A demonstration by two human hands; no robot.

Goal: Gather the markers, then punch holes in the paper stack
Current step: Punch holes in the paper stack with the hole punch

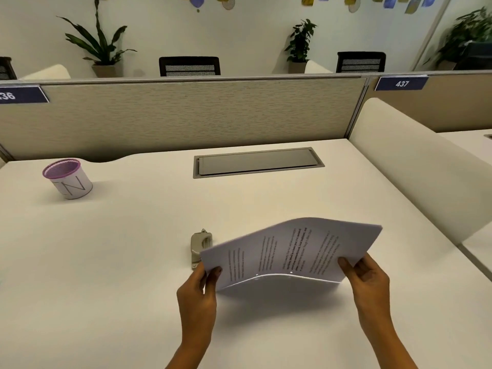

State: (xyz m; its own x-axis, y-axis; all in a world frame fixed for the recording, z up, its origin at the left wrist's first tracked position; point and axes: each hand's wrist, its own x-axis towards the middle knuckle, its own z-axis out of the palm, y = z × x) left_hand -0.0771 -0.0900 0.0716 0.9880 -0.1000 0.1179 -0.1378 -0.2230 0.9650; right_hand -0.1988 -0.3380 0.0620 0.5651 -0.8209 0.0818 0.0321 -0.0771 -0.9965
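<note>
A stack of printed white paper (pixel 292 251) is held above the white desk (pixel 119 249), bowed upward in the middle. Two small punched holes show near its front edge. My left hand (pixel 201 291) pinches the stack's left corner. My right hand (pixel 366 278) grips its right front corner, thumb on top. A beige hole punch (pixel 200 245) lies on the desk just behind the paper's left corner, partly hidden by it. A purple mesh pen cup (pixel 68 178) wrapped in white paper stands at the far left. No markers are visible; the cup's inside is not clearly seen.
A grey cable hatch (pixel 255 162) is set into the desk at the back centre. A fabric partition (pixel 186 115) closes the far side. A cream side divider (pixel 415 166) rises on the right.
</note>
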